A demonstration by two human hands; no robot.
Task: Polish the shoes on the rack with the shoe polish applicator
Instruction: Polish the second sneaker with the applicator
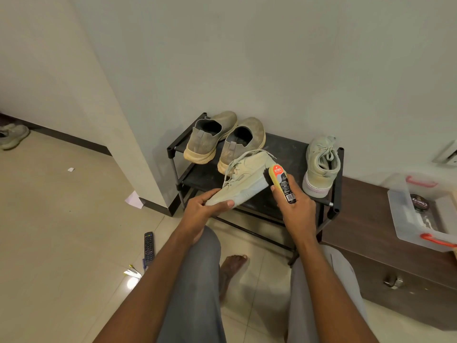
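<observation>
My left hand (207, 206) grips the toe end of a pale green lace-up sneaker (244, 179), held on its side in front of the black shoe rack (333, 194). My right hand (295, 204) grips a shoe polish applicator (282, 181) with a yellow and orange label, and its dark bristle end touches the sneaker near the heel. The matching pale green sneaker (320, 167) stands on the rack's right end. A pair of grey slip-on shoes (222, 139) with tan soles sits on the rack's left end.
A dark wooden cabinet (385, 243) stands right of the rack, with a clear plastic box (420, 214) holding a round polish tin (419, 203). A remote control (149, 248) lies on the tiled floor by my left knee. Another shoe (13, 136) lies far left.
</observation>
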